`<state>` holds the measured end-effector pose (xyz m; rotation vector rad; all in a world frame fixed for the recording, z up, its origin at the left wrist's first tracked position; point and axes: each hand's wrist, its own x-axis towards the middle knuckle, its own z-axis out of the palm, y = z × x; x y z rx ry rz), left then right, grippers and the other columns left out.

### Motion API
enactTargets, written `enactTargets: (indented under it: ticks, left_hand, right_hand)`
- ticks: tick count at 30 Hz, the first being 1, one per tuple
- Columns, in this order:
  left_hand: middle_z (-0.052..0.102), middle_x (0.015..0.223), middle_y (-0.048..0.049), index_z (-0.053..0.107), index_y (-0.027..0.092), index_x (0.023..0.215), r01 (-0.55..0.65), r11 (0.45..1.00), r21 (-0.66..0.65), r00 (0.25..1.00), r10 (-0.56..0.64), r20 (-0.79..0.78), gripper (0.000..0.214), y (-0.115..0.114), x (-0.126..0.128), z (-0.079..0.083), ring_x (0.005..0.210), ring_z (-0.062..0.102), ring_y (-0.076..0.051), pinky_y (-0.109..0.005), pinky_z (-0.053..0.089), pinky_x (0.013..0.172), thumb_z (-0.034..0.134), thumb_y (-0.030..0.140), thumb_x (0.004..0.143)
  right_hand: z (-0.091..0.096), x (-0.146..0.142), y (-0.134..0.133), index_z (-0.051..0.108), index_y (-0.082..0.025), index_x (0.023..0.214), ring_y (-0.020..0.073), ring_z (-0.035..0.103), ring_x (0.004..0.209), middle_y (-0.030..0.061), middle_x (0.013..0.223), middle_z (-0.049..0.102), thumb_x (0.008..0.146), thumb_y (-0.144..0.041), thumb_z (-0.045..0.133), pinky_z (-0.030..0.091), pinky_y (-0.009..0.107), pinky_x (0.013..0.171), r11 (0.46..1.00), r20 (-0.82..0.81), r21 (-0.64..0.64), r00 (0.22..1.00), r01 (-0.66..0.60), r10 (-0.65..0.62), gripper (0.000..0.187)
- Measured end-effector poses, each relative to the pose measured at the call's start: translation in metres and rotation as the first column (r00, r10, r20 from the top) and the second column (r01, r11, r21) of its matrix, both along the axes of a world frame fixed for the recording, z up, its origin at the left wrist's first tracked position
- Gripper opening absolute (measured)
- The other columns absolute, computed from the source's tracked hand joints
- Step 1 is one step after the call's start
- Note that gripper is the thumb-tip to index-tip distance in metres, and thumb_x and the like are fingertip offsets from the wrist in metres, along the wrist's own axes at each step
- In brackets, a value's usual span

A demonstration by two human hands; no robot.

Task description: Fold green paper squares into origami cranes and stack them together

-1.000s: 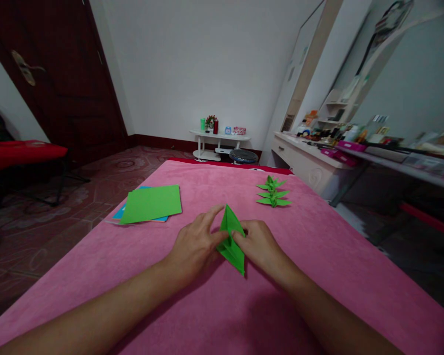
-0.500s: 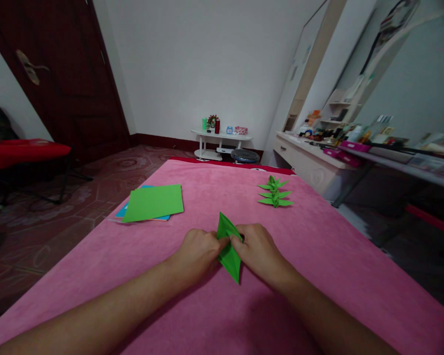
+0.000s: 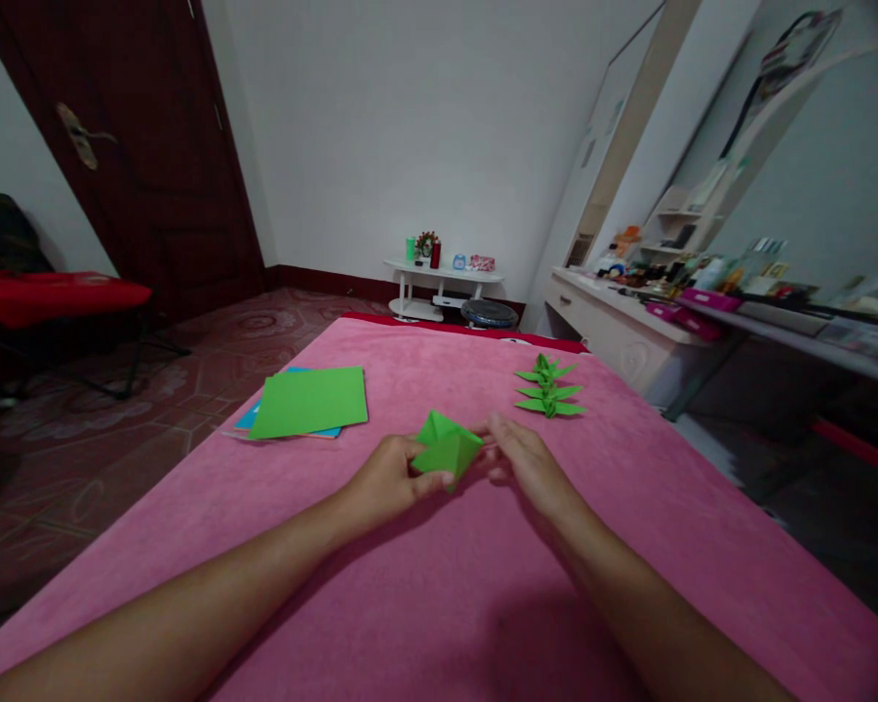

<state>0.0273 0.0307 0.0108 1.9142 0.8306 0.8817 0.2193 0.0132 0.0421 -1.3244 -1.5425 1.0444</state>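
Observation:
A partly folded piece of green origami paper is held just above the pink cloth, its flaps standing apart. My left hand grips its left and lower side, thumb in front and fingers behind. Beside its right corner is my right hand, fingers stretched out and loosely apart; whether the fingertips touch the paper I cannot tell. Beyond that hand lie several finished green folded pieces, pointed like cranes, in a short row. A stack of green square paper, with blue sheets under it, rests farther left.
Pink cloth covers the table under my arms. Past its far edge stands a low white shelf with small items. A cluttered dresser runs along the right; a red chair is on the left.
The folded paper has turned from an upright narrow diamond to a wider shape with spread flaps. My right hand has let go its pinch and opened, while my left still grips.

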Motion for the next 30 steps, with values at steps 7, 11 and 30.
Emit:
enactTargets:
  ticks: [7, 11, 30]
  left_hand:
    - [0.065, 0.07, -0.0062, 0.067, 0.009, 0.081, -0.004, 0.943, -0.333, 0.984, 0.063, 0.167, 0.036, 0.007, -0.004, -0.005, 0.057, 0.055, -0.013, -0.023, 0.042, 0.058, 0.065, 0.044, 0.072]
    - [0.066, 0.076, -0.005, 0.068, 0.01, 0.086, 0.152, 0.969, -0.197, 0.984, -0.129, 0.125, 0.031, 0.002, -0.006, 0.004, 0.067, 0.057, -0.014, -0.024, 0.043, 0.065, 0.064, 0.038, 0.075]
    - [0.061, 0.068, 0.0018, 0.047, 0.017, 0.088, -0.098, 0.976, -0.195, 0.928, 0.16, 0.336, 0.031, -0.001, 0.005, -0.001, 0.06, 0.057, -0.011, -0.019, 0.041, 0.055, 0.07, 0.024, 0.069]
  right_hand:
    - [-0.002, -0.006, -0.001, 0.048, -0.022, 0.106, 0.0183, 0.058, 0.094, 0.0076, 0.112, 0.055, 0.063, -0.032, 0.075, 0.048, 0.026, 0.072, 0.99, -0.239, 0.135, 0.968, -0.04, 0.072, 0.052]
    - [-0.009, -0.008, -0.002, 0.039, -0.023, 0.12, 0.0185, 0.061, 0.088, 0.0054, 0.103, 0.059, 0.06, -0.022, 0.076, 0.049, 0.028, 0.071, 0.99, -0.269, 0.092, 0.955, -0.106, 0.127, 0.071]
    - [-0.018, -0.014, -0.004, 0.066, -0.014, 0.076, 0.0133, 0.054, 0.06, 0.0005, 0.067, 0.061, 0.071, -0.033, 0.068, 0.043, 0.023, 0.056, 0.991, -0.204, 0.118, 0.975, -0.069, 0.092, 0.02]
